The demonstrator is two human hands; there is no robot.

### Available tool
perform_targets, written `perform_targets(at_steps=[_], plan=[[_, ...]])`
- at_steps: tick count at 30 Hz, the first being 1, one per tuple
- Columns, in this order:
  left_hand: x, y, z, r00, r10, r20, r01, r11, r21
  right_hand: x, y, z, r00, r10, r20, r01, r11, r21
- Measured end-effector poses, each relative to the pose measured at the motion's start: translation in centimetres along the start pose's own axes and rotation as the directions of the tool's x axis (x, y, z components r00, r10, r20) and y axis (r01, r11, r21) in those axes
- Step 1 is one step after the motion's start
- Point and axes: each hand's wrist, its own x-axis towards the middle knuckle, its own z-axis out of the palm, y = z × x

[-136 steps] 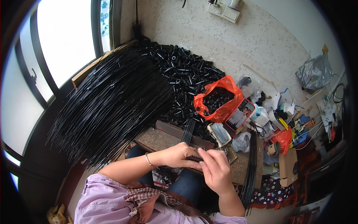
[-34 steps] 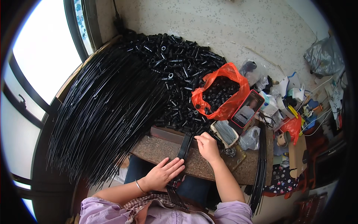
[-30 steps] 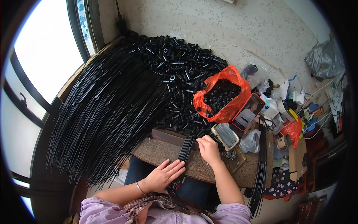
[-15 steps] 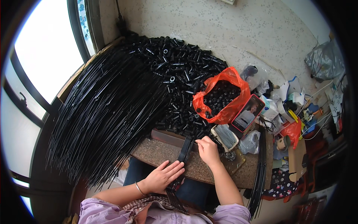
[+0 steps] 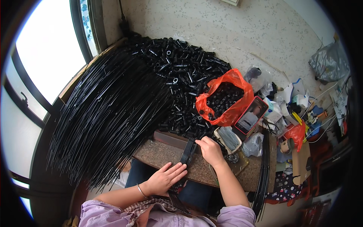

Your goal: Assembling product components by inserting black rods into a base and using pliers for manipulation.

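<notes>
My left hand (image 5: 166, 178) lies flat, fingers stretched out, across a row of thin black rods (image 5: 188, 151) at the table's near edge. The row runs from a low dark ledge toward my lap, side by side and close together. My right hand (image 5: 211, 151) is closed in a pinch at the right side of the row's far end. What its fingertips grip is too small to make out. Just beyond lies a heap of short black tubular plastic pieces (image 5: 181, 72), some with toothed ring ends.
A large sheaf of long black rods (image 5: 109, 117) covers the left side. An orange plastic bag (image 5: 246, 89) holds small black parts. Beside it stand a phone (image 5: 247, 123) and a tray of thin pieces (image 5: 228, 139). More rods (image 5: 263, 170) hang over the right edge, near clutter.
My right hand has shifted slightly left, bringing its pinched fingertips against the row's far end. My left hand stays in place on the rods.
</notes>
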Motion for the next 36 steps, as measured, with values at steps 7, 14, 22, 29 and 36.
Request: perform_targets(at_steps=[7, 14, 22, 29, 36], plan=[[-0.1, -0.1, 0.2, 1.0, 0.006, -0.022, -0.006, 1.0, -0.014, 0.7, 0.8, 0.1, 0.997, 0.026, 0.067, -0.035, 0.989, 0.143], [-0.1, -0.1, 0.3, 0.999, 0.007, -0.031, -0.007, 1.0, 0.009, 0.1, 0.8, -0.4, 0.989, -0.004, -0.151, -0.011, 0.995, -0.094], [0.0, -0.2, 0.3, 0.999, 0.027, -0.04, -0.024, 0.996, 0.082, -1.5, 1.0, -2.4, 0.999, -0.049, -0.023, 0.044, 0.984, -0.171], [-0.1, -0.1, 0.4, 0.998, 0.029, -0.062, -0.029, 1.0, 0.001, -1.5, 1.1, -2.2, 0.979, 0.17, 0.109, -0.188, 0.964, 0.187], [-0.2, -0.1, 0.2, 0.997, 0.025, -0.073, -0.023, 0.999, 0.022, -1.7, 0.7, -1.2, 0.98, 0.197, -0.002, -0.193, 0.963, 0.191]])
